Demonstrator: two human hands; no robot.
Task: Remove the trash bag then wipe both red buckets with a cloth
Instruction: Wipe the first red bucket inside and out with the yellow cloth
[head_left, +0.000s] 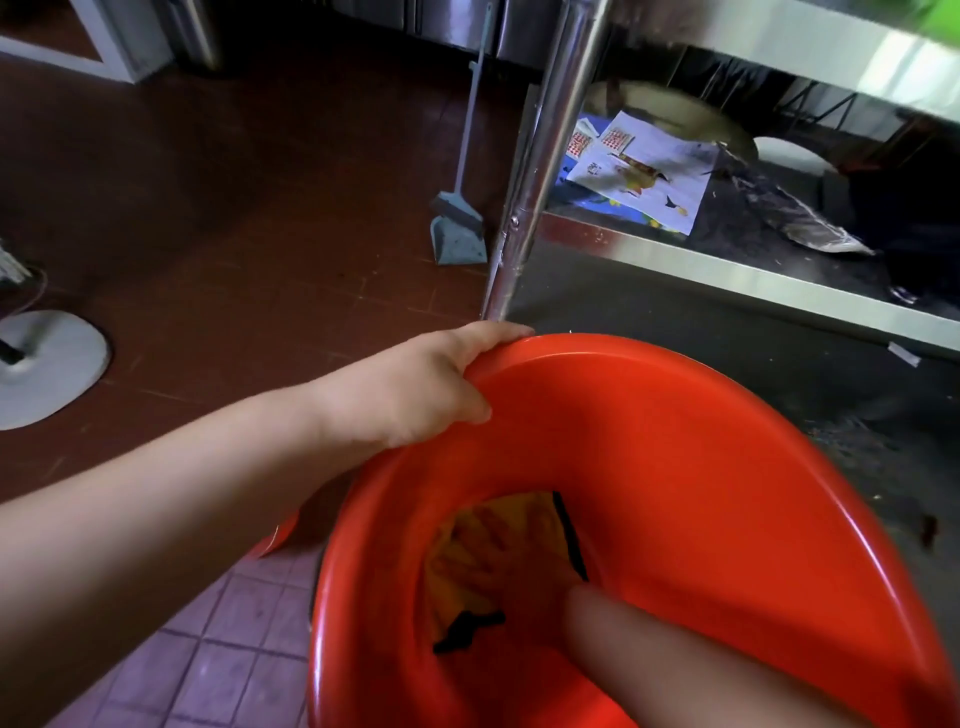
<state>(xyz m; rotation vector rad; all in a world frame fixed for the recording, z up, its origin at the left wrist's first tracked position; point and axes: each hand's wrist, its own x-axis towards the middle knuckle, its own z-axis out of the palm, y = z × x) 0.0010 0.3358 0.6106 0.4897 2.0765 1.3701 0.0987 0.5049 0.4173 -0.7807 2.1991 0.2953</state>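
Note:
A red bucket (701, 457) fills the lower right of the head view, tilted with its mouth toward me. My left hand (415, 384) grips its far-left rim, thumb inside the wall. My right hand (498, 551) reaches deep inside, its fingers spread flat on a yellow cloth (457, 587) with a black edge, pressing it against the bucket's bottom. The hand is blurred. A sliver of a second red bucket (280, 535) shows under my left forearm. No trash bag is in view.
A steel table leg (524, 197) stands just behind the bucket. The table's lower shelf (727, 270) carries papers and crumpled foil. A grey dustpan (457, 234) leans on the red floor, and a white round stand base (47, 364) sits at the left.

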